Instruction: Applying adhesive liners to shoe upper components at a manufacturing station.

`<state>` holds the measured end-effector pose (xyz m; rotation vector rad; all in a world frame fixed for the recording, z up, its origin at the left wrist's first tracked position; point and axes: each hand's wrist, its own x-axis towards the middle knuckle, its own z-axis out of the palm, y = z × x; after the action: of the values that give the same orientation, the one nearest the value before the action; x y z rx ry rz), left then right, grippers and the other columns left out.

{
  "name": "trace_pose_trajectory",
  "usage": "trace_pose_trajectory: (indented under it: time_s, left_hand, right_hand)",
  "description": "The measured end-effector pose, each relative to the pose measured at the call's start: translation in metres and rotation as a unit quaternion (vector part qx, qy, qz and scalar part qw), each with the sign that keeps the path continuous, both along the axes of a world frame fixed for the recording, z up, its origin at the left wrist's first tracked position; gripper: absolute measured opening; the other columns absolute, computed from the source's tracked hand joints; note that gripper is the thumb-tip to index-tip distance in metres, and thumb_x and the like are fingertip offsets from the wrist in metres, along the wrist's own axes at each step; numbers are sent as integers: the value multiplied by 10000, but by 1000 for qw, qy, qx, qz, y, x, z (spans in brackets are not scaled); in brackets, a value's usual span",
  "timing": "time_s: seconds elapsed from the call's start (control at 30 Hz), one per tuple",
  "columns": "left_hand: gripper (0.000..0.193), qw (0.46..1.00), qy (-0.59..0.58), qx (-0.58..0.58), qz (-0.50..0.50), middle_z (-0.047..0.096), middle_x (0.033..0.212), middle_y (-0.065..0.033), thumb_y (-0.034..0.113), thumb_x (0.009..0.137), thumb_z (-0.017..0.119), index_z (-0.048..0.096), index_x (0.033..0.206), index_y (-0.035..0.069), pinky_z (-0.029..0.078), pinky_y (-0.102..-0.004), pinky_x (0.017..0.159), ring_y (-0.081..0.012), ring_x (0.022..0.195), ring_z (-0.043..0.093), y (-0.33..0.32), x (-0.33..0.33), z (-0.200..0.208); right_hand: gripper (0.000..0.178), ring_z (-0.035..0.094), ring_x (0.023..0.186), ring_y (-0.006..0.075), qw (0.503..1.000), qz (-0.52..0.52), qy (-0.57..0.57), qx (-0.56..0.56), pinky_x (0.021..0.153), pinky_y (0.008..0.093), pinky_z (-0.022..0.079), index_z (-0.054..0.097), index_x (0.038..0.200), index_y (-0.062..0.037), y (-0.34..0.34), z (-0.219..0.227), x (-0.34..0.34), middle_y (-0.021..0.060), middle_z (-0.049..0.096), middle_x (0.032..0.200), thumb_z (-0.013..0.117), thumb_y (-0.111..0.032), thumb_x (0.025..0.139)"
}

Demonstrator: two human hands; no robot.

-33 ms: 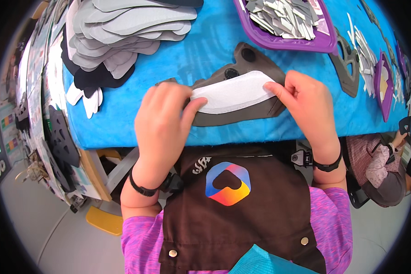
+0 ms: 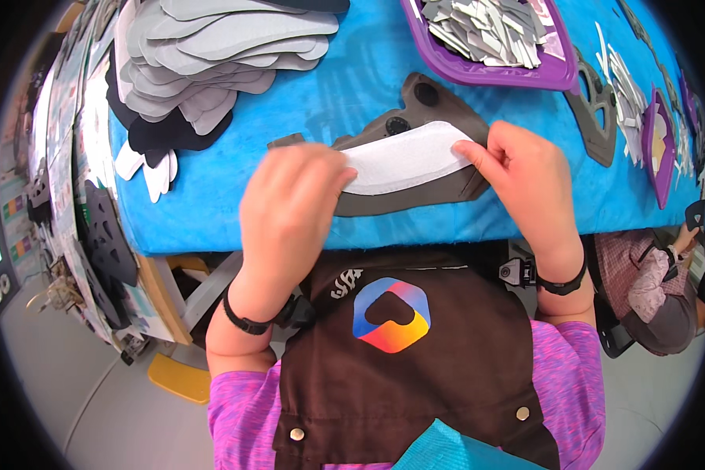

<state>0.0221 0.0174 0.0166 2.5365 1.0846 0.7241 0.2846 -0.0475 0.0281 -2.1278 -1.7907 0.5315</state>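
Note:
A white curved fabric piece (image 2: 407, 157) lies over a grey-brown shaped panel (image 2: 407, 201) with dark round spots on its far part. My right hand (image 2: 531, 168) pinches the right end of the white piece between thumb and bent fingers. At the other end, my left hand (image 2: 294, 200) is closed, its thumb and fingertips together on the white piece's left end and covering that tip. The left fingers are slightly smeared by motion. Part of the panel's left end (image 2: 287, 141) shows beyond the left hand.
Stacked grey fabric pieces (image 2: 227, 43) lie at far left on the blue-covered table (image 2: 211, 219), with small white pieces (image 2: 158, 174) beside them. A purple tray (image 2: 489, 77) of white strips stands at the back. Right of it lies another grey-brown panel (image 2: 595, 125). Someone sits (image 2: 642, 290) at the right.
My left hand has shifted a little to the right, its fingers closing in over the white piece's left end. The right hand stays where it was.

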Motion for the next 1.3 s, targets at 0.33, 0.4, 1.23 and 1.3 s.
trace_pose_trajectory:
  time_s: [0.33,0.4,1.23,1.3]
  left_hand:
    - [852,968,175,-33,-176,429,1565,-214,389,830,745,434,1495,-45,367,-479,1176,-369,1473,395,-26,6,-6]
    - [872,969,175,-37,-172,429,1564,-216,428,839,744,431,1492,-57,369,-475,1174,-370,1473,394,-24,16,-3]
    - [981,975,175,-17,-134,434,1567,-221,601,807,722,427,1516,-10,374,-493,1158,-385,1461,414,-28,-4,-6]
    - [958,980,172,16,-102,451,1564,-179,574,769,774,474,1495,26,399,-462,1140,-345,1464,417,-32,-14,-9]
  right_hand:
    - [362,619,664,346,999,43,32,-7,574,447,453,609,772,-54,2,0,7,125,633,710,687,-364,942]
    - [350,632,683,350,998,53,28,0,588,451,464,619,779,-55,2,0,7,124,644,721,679,-357,946]
    - [99,671,865,326,996,50,9,72,725,466,528,661,901,-86,-18,-12,10,94,705,974,616,-164,941]
    - [76,677,962,290,988,62,42,136,800,449,538,696,956,-96,-19,-15,12,63,717,1086,635,-117,914]
